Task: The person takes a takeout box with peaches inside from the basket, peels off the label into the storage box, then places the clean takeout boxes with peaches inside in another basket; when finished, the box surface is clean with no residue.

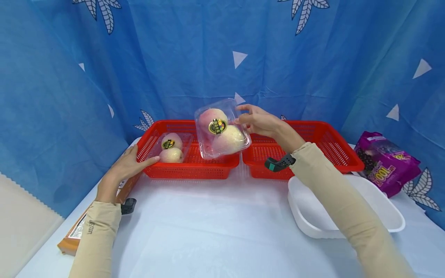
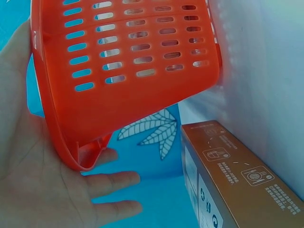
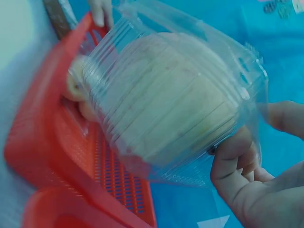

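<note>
My right hand (image 1: 260, 120) pinches the right edge of a clear plastic box (image 1: 240, 148) above the gap between two red baskets. Inside it lie pink-and-yellow fruits (image 1: 229, 139) with a black-and-gold sticker on one. In the right wrist view, curled fingers and thumb grip the box's side, and the box is tilted. My left hand (image 1: 126, 164) rests at the left end of the left red basket (image 1: 187, 170). The left wrist view shows its fingers straight beside the rim. A similar fruit box (image 1: 185, 144) lies in that basket, at its left.
Beside the left basket stands the right red basket (image 1: 328, 144). In front of it is a white tub (image 1: 299, 210), partly hidden by my right sleeve. A purple bag (image 1: 386, 164) lies far right. An orange-brown carton (image 2: 232, 166) lies under my left forearm. A blue curtain hangs behind.
</note>
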Motion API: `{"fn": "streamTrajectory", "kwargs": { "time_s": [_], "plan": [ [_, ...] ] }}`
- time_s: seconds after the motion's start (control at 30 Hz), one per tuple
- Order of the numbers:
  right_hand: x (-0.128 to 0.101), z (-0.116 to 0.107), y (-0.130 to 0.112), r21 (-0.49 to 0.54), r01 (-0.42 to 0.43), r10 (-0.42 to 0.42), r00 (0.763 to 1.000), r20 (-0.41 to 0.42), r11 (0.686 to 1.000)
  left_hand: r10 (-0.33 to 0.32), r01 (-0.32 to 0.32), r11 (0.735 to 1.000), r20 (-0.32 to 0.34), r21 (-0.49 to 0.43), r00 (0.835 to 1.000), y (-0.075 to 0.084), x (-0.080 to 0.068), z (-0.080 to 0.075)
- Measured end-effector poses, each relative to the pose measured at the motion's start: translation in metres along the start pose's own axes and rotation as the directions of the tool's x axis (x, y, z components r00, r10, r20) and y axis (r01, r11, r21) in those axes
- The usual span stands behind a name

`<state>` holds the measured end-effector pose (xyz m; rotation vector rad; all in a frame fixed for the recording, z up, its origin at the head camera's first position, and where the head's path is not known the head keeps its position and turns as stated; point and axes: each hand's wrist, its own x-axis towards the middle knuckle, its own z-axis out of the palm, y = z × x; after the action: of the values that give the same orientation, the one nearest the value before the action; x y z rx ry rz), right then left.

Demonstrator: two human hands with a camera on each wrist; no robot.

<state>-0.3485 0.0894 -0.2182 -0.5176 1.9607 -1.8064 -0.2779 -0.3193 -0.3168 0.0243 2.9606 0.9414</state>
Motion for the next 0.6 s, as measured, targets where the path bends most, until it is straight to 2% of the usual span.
{"fn": "streamTrajectory", "kwargs": {
  "time_s": [0.1, 0.2, 0.4, 0.6],
  "plan": [
    [-0.016, -0.001, 0.002, 0.024, 0.015, -0.017, 0.997, 0.069, 1.000, 0.003, -0.003, 1.000, 0.002, 0.005, 1.000, 0.000, 0.000, 0.001],
    [-0.032, -0.003, 0.008, 0.007, 0.035, -0.036, 0.985, 0.167, 0.999, -0.003, 0.003, 1.000, 0.007, 0.008, 1.000, -0.001, -0.001, 0.002],
    [-0.058, -0.006, 0.020, -0.174, 0.099, -0.036, 0.942, 0.333, 0.980, -0.001, 0.001, 1.000, 0.001, 0.002, 1.000, -0.001, 0.000, 0.002],
    [-0.073, -0.002, 0.035, -0.328, 0.106, 0.054, 0.895, 0.443, 0.939, -0.006, 0.006, 1.000, 0.004, 0.017, 1.000, -0.001, 0.001, 0.002]
  ]
}}
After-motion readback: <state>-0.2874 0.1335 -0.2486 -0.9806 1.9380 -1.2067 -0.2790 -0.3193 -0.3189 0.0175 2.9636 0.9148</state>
